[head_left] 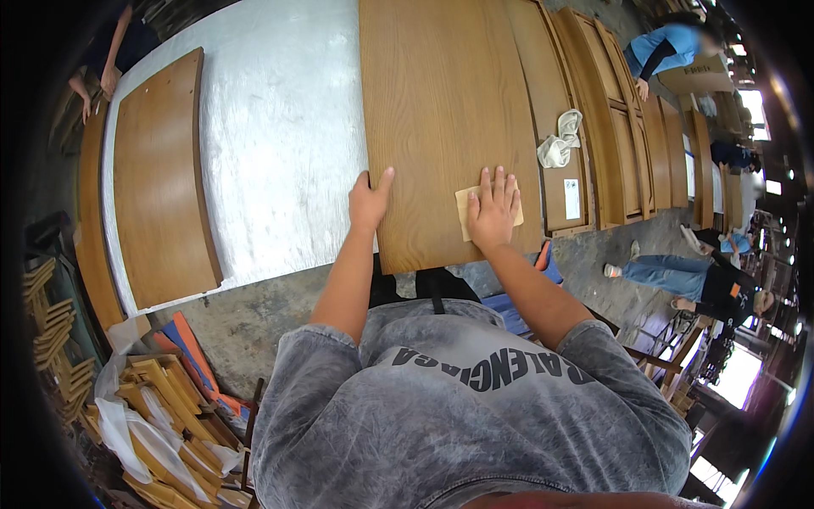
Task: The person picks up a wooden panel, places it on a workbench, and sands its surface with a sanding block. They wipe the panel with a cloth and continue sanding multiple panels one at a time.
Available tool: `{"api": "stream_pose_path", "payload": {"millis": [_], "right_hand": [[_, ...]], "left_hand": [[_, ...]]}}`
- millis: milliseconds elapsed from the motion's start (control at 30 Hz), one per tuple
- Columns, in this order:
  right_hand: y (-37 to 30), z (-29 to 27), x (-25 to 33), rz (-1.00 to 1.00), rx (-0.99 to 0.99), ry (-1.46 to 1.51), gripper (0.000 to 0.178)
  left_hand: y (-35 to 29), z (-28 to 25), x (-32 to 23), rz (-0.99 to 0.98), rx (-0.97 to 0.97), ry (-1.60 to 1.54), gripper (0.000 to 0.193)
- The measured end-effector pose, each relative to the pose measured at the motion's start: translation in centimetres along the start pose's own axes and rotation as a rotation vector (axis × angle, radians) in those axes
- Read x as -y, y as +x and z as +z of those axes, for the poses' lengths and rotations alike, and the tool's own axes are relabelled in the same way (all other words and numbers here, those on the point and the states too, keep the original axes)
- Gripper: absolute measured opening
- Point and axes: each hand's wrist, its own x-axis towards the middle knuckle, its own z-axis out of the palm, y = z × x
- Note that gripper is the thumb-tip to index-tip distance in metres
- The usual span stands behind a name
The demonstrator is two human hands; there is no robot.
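A wide brown wooden panel (441,110) lies in front of me, its near end close to my waist. My left hand (370,199) grips the panel's left edge, with the thumb on top and the other fingers at the side. Flat on the panel's right part rests my right hand (493,212), fingers stretched out and slightly apart. Beneath that palm is a tan sheet of sandpaper (465,222), its corners showing around the hand.
Left of the panel spreads a silvery covered tabletop (280,153) with a smaller wooden board (161,178). Rightward stand framed wooden panels (606,110) and crumpled white gloves (560,142). Wood pieces (161,416) are piled lower left. Other people (670,51) are at work nearby.
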Motion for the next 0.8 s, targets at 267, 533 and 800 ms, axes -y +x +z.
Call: {"api": "stream_pose_path", "payload": {"millis": [267,533,800], "right_hand": [[0.5,-0.3,0.4,-0.038,-0.001,-0.014,0.063],[-6.1,-0.9,2.7,-0.375,0.17,0.073,0.073],[7.9,1.7,11.9,-0.667,0.196,-0.035,0.069]], "left_hand": [[3.1,-0.4,-1.5,-0.048,-0.066,0.008,0.08],[-7.9,1.0,5.5,-0.01,0.032,-0.153,0.071],[-9.1,0.9,8.1,0.045,-0.067,-0.264,0.062]]}}
